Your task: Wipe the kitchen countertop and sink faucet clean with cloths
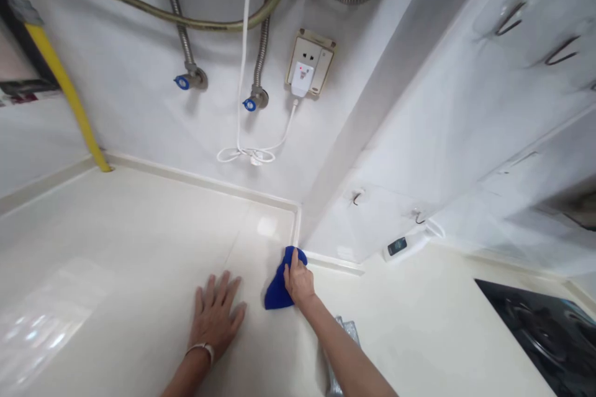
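A blue cloth (278, 290) lies bunched on the cream countertop (153, 248), by the raised edge strip where the wall juts out. My right hand (299, 279) presses on this cloth, its index finger stretched toward the strip and the other fingers curled over the fabric. To the left, my left hand (215, 316) rests flat on the counter with fingers spread, holding nothing. A bracelet circles the left wrist. Part of the cloth is hidden under my right hand.
A silvery object (348, 330) lies partly behind my right forearm. A black gas hob (540, 335) is at the right, and a white bottle (410, 243) stands by the wall. Above are a socket (313, 62) with a plugged cord, blue-handled valves (182, 81) and a yellow pipe (69, 90).
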{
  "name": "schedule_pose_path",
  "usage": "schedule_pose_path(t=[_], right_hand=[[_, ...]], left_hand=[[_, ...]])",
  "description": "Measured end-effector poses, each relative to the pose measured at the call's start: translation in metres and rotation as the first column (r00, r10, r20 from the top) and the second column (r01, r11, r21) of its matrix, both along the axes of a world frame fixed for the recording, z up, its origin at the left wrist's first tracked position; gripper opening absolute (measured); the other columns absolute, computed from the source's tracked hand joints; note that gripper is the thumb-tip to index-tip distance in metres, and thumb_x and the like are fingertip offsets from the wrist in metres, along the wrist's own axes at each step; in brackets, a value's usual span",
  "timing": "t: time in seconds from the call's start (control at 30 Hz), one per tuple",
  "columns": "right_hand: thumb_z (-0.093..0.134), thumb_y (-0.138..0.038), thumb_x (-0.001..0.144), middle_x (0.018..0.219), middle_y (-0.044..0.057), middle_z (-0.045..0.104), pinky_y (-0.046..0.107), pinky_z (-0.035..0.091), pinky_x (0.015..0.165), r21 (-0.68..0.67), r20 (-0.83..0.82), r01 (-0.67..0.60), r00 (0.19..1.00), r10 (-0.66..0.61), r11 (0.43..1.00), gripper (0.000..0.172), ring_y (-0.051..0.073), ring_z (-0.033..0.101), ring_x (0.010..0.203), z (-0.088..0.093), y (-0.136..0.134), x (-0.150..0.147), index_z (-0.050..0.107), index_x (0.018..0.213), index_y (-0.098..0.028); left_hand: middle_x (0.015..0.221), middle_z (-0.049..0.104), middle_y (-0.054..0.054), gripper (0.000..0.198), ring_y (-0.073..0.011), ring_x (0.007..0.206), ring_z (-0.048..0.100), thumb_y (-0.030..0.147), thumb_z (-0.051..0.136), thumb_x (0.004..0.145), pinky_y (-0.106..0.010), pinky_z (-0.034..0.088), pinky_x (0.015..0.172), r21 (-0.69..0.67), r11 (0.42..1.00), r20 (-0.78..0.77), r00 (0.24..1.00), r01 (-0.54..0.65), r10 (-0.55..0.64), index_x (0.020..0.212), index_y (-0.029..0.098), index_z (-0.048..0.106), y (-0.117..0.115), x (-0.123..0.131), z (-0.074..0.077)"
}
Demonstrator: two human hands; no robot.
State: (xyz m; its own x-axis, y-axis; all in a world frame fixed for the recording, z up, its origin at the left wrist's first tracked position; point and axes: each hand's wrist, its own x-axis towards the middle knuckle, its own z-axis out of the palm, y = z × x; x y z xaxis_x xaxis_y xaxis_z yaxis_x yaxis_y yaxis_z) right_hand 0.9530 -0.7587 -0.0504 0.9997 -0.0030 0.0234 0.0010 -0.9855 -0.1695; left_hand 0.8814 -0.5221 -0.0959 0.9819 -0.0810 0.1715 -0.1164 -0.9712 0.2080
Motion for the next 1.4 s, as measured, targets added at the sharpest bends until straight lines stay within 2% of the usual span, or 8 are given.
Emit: schedule_pose_path(t=[0.13,0.27,0.37,0.6,0.93,1.07,1.23,1.4], right_hand=[[0.037,-0.03,0.103,0.119,0.018,0.075,0.038,0.06,0.09,0.133,0.056,0.022,0.998,-0.03,0.991,0.051,0.026,0.076,0.102,0.008,-0.041,-0.01,0.051,0.149,-0.014],[0.03,-0.047,0.104,0.119,0.017,0.076,0.041,0.058,0.093,0.369,0.156,0.252,0.932,-0.327,0.895,0.059,0.028,0.076,0.103,0.003,-0.101,-0.031,0.052,0.147,-0.013],[0.03,-0.051,0.102,0.115,0.021,0.077,0.044,0.058,0.09,0.374,0.145,0.38,0.877,-0.458,0.846,0.065,0.032,0.075,0.101,0.001,-0.121,-0.033,0.051,0.146,-0.007],[0.022,-0.041,0.103,0.092,0.029,0.076,0.044,0.057,0.079,0.103,0.113,0.507,0.849,-0.516,0.856,0.07,0.036,0.077,0.088,-0.01,-0.064,-0.003,0.048,0.143,0.01],[0.03,-0.031,0.101,0.091,0.03,0.076,0.041,0.058,0.074,-0.098,0.052,0.356,0.935,-0.352,0.929,0.063,0.034,0.077,0.083,-0.009,-0.037,0.004,0.044,0.142,0.015],[0.032,-0.031,0.101,0.092,0.024,0.077,0.038,0.059,0.074,-0.055,-0.005,0.183,0.983,-0.183,0.982,0.061,0.031,0.077,0.082,-0.006,-0.022,0.001,0.046,0.145,0.008],[0.045,-0.031,0.096,0.117,0.016,0.077,0.037,0.059,0.088,0.126,-0.017,-0.15,0.988,0.153,0.981,0.056,0.026,0.075,0.099,-0.003,0.011,-0.01,0.05,0.149,-0.013],[0.043,-0.028,0.099,0.124,0.017,0.075,0.039,0.057,0.099,0.339,0.021,-0.021,1.0,0.015,0.94,0.051,0.026,0.073,0.112,-0.006,0.006,-0.048,0.054,0.146,-0.012]], left_hand=[[0.166,0.042,-0.01,0.062,-0.0447,0.156,0.028,0.045,0.046,0.093,-0.066,0.013,0.128,0.015,1.0,0.032,0.999,-0.006,0.006,0.15,0.022,0.055,-0.001,0.001,-0.002],[0.166,0.042,-0.01,0.062,-0.0448,0.157,0.026,0.045,0.045,0.092,-0.067,0.009,0.128,-0.026,1.0,0.031,1.0,-0.003,0.003,0.149,0.022,0.056,-0.003,0.001,-0.007],[0.168,0.039,-0.01,0.063,-0.0445,0.159,0.019,0.046,0.044,0.093,-0.068,0.007,0.128,-0.067,0.998,0.014,1.0,0.001,0.0,0.15,0.022,0.055,-0.004,0.001,-0.009],[0.17,0.035,-0.012,0.064,-0.0421,0.162,0.001,0.044,0.039,0.095,-0.071,0.006,0.128,-0.171,0.985,-0.026,1.0,0.009,-0.013,0.151,0.018,0.054,-0.008,-0.001,-0.012],[0.17,0.032,-0.016,0.064,-0.0415,0.16,-0.017,0.041,0.037,0.096,-0.074,0.003,0.126,-0.183,0.983,0.016,1.0,0.014,-0.012,0.152,0.014,0.052,-0.015,-0.002,-0.012],[0.17,0.033,-0.017,0.063,-0.0435,0.161,-0.013,0.039,0.04,0.095,-0.074,0.004,0.126,-0.152,0.988,0.053,0.998,0.023,-0.015,0.152,0.014,0.053,-0.014,0.0,-0.013],[0.166,0.04,-0.016,0.062,-0.0486,0.159,0.015,0.04,0.044,0.093,-0.072,0.009,0.126,-0.063,0.998,0.038,0.999,-0.009,0.012,0.149,0.016,0.057,-0.01,0.003,-0.008],[0.165,0.043,-0.014,0.061,-0.0491,0.155,0.027,0.042,0.045,0.094,-0.069,0.013,0.126,0.03,0.999,0.026,0.999,-0.021,0.02,0.149,0.018,0.057,-0.005,0.004,0.001]])
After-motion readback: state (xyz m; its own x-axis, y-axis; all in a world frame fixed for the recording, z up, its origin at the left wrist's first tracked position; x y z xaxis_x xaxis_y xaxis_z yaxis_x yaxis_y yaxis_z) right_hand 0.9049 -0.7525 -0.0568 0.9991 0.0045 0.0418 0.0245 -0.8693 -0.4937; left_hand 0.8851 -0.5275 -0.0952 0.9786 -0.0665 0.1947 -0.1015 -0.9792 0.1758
